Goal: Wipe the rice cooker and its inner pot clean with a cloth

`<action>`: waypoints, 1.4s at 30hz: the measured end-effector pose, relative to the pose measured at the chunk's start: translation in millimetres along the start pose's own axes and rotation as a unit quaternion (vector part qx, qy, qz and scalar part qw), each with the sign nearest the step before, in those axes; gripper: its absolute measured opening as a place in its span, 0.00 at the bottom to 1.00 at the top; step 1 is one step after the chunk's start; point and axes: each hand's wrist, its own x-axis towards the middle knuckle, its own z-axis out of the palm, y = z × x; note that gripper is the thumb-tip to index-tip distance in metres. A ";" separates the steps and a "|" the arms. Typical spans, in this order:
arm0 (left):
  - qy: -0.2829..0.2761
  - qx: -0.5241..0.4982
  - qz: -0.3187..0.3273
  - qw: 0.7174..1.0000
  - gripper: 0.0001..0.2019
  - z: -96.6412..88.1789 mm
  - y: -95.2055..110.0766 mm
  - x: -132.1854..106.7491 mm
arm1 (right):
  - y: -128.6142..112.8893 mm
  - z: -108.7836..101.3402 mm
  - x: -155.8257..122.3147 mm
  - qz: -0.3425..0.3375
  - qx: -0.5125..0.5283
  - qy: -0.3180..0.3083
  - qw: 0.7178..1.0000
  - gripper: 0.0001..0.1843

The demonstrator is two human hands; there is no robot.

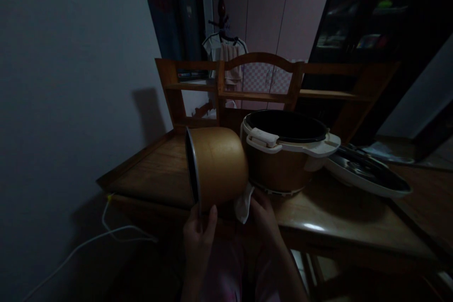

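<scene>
My left hand [198, 233] grips the rim of a gold-brown inner pot [219, 165], which is tipped on its side with its mouth facing left. My right hand [264, 214] presses a white cloth [243, 203] against the pot's underside near its base. Right behind the pot stands the cooker body [283, 160], open, with a cream rim and a dark hollow inside. Both hands are in front of the wooden desk's front edge.
The cooker's lid [368, 172] lies flat on the wooden desk [336, 212] to the right. A wooden shelf rack [262, 89] stands at the desk's back. A white cable [106, 233] hangs at the left by the wall [71, 80].
</scene>
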 end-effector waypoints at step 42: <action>-0.011 -0.016 0.017 1.000 0.18 -0.2 -6.6 2.3 | -2.8 0.7 -0.1 0.003 0.000 0.007 1.000 0.20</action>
